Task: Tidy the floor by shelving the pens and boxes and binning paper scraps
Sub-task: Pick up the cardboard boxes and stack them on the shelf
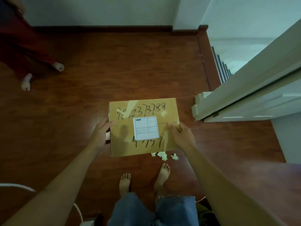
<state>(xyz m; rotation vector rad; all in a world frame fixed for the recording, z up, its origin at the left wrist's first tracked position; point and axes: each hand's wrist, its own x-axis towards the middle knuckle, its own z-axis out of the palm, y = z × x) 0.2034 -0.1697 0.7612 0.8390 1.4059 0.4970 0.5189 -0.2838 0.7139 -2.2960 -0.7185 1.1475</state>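
Flat brown cardboard box (143, 126), black handwritten digits and a white label (146, 128) on top, torn tape patches. Gripped between left hand (101, 130) at its left edge and right hand (180, 135) at its right edge, above the floor (73, 103). Crumpled paper scraps (164, 156) just near of it.

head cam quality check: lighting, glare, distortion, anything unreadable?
Head view: dim, greenish cast; wide-angle bend on the door frame and both forearms; soft glare on the wooden floor beside the cardboard box; handwritten digits readable, white label print too small; paper scraps slightly overexposed; left hand and right hand sharp.
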